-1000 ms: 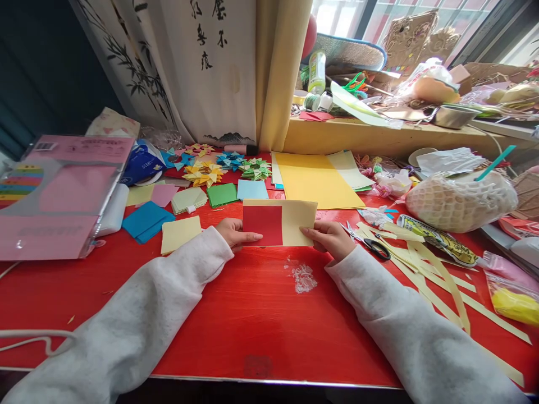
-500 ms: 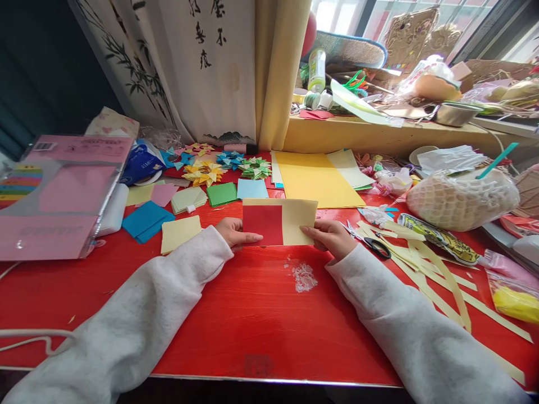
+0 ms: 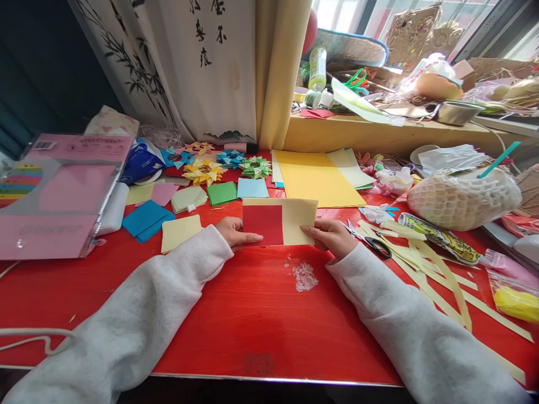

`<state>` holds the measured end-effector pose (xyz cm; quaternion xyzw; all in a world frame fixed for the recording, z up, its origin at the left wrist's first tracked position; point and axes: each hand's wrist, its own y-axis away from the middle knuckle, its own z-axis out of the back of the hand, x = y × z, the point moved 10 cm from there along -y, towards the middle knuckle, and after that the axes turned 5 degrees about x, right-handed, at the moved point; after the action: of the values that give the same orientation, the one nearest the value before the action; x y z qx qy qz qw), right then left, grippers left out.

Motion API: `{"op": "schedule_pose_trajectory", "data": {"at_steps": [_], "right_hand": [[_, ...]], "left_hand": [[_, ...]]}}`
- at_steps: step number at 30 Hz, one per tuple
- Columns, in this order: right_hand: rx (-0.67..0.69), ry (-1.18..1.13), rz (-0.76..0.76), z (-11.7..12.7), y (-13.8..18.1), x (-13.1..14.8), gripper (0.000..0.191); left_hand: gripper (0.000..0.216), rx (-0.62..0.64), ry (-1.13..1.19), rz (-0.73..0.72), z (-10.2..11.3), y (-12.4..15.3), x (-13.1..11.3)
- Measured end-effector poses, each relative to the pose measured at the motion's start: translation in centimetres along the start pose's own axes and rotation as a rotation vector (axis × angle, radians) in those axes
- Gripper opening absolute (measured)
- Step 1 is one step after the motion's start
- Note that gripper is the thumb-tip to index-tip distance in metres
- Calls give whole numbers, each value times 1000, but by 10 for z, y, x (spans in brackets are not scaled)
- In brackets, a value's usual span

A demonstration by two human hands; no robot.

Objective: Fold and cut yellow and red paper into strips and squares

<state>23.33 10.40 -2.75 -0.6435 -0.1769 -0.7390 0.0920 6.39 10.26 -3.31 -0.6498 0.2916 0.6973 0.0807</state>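
Between my two hands a pale yellow paper strip (image 3: pixel 300 222) is held up above the red table (image 3: pixel 236 314). A red paper square (image 3: pixel 265 220) lies flat against its left part, leaving the right part bare. My left hand (image 3: pixel 234 233) pinches the left end, its thumb over the red square. My right hand (image 3: pixel 330 235) pinches the right end, thumb in front; the fingers behind the paper are hidden. Black-handled scissors (image 3: pixel 376 246) lie just right of my right hand, partly covered by it. A pale yellow sheet (image 3: pixel 181 232) lies beside my left forearm.
Blue (image 3: pixel 147 220) and green paper squares (image 3: pixel 223 193) lie at the left and back, near folded paper stars (image 3: pixel 205 172). A large yellow sheet (image 3: pixel 318 179) is behind my hands. Cut paper strips (image 3: pixel 429 275) and a netted bundle with a straw (image 3: pixel 461 196) occupy the right.
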Motion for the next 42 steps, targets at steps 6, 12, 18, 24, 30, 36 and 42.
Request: {"op": "schedule_pose_trajectory", "data": {"at_steps": [6, 12, 18, 24, 30, 36, 42], "right_hand": [[12, 2, -3, -2, 0, 0, 30], [21, -2, -3, -3, 0, 0, 29], [33, 6, -7, -5, 1, 0, 29], [33, 8, -2, -5, 0, 0, 29], [31, 6, -8, -5, 0, -1, 30], [22, -6, -5, -4, 1, 0, 27], [-25, 7, 3, -2, 3, 6, 27]], "left_hand": [[23, 6, -16, 10, -1, 1, -1], [25, -42, -45, 32, 3, 1, 0], [20, -67, -59, 53, 3, 4, -2], [18, -76, -55, 54, 4, 4, -2], [17, -66, -58, 47, 4, 2, 0], [20, -101, -54, -21, 8, 3, -8], [21, -22, -114, -8, 2, 2, -9]]}}
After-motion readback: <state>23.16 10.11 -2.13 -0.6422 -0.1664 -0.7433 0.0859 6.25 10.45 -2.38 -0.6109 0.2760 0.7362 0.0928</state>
